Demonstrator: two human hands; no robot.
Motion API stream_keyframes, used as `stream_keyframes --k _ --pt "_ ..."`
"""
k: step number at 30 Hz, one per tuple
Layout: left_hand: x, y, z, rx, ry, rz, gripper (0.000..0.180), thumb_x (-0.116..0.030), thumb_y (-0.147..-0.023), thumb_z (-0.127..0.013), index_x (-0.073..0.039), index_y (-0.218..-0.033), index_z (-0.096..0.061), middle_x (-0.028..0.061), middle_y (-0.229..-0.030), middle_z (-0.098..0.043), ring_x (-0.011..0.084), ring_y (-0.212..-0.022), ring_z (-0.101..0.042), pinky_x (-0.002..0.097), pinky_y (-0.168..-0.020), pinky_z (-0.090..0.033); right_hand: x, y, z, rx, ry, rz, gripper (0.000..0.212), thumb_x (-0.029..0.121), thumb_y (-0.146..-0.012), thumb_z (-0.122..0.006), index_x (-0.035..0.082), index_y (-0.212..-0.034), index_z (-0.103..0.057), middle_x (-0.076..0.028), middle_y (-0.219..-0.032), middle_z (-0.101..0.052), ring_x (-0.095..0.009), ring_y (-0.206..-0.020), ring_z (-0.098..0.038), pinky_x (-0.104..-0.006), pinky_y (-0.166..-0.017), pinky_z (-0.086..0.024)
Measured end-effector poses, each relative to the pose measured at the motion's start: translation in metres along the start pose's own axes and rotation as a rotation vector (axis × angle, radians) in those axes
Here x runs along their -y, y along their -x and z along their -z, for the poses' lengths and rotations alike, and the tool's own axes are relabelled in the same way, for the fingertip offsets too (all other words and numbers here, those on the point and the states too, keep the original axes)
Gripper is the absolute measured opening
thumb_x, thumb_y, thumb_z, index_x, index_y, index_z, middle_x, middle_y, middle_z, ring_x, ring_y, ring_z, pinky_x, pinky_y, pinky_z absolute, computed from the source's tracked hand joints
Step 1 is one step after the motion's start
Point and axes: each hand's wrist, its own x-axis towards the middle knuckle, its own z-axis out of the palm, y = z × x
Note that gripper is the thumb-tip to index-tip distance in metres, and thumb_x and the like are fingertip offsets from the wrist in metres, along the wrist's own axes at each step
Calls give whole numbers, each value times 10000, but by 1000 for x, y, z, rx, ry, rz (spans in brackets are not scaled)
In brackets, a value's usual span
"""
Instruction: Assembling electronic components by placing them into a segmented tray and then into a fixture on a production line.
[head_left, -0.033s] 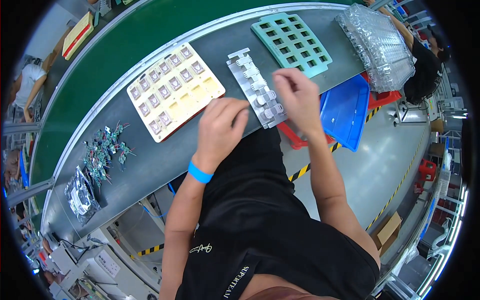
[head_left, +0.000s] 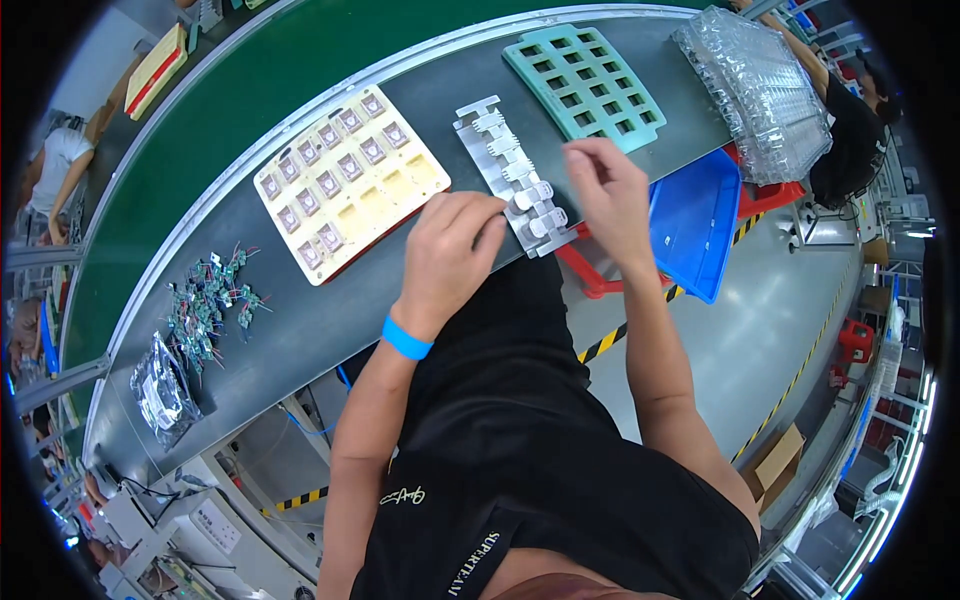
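A silver metal fixture [head_left: 487, 152] with a row of small white plastic parts [head_left: 520, 170] lies across the bench in front of me. At its near left edge is my left hand [head_left: 445, 250], a blue band [head_left: 405, 340] on the wrist; its fingers are bent and closed, their tips by the white parts. My right hand [head_left: 615, 195] hovers apart from the fixture on its right side, thumb and fingers drawn together. Whatever either hand pinches is hidden or too small to name. To the left sits a cream tray [head_left: 378, 205] with several small square parts in its pockets.
A green tray with square openings [head_left: 590, 88] lies at the far right, beside stacked clear plastic trays [head_left: 750, 95]. Wired circuit boards [head_left: 210, 305] and a silvery bag [head_left: 163, 395] lie at left. A blue bin [head_left: 695, 225] stands right of the bench. Another person [head_left: 850, 130] works beyond.
My right hand has shifted right, away from the fixture. My left hand has moved slightly right, its fingertips closer to the fixture. The trays and boards have stayed put.
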Motion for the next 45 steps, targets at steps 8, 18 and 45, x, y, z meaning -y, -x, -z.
stream_keyframes --k 8,18,45 --pt "9 -9 -25 109 -50 -146 134 -7 -776 -738 -38 -897 -689 76 -902 -685 253 -803 -630 353 -707 -515 -53 4 3 -83 -109 -93 179 134 -964 -628 -27 -1029 -673 15 -765 -611 -46 -685 -515 -216 -630 -433" --pt "7 -18 -25 154 -274 -247 151 4 -743 -750 -44 -865 -673 42 -879 -693 233 -764 -602 344 -694 -487 -55 3 5 -65 -75 -85 154 111 -949 -636 -25 -1007 -676 -50 -807 -653 -91 -686 -589 -251 -637 -480" --pt "7 -14 -34 124 -319 -293 157 -54 -756 -749 -98 -885 -670 6 -839 -646 185 -735 -582 328 -626 -449 -46 2 14 132 -194 -136 183 139 -929 -639 -35 -975 -673 -71 -804 -672 -107 -683 -585 -266 -645 -485"
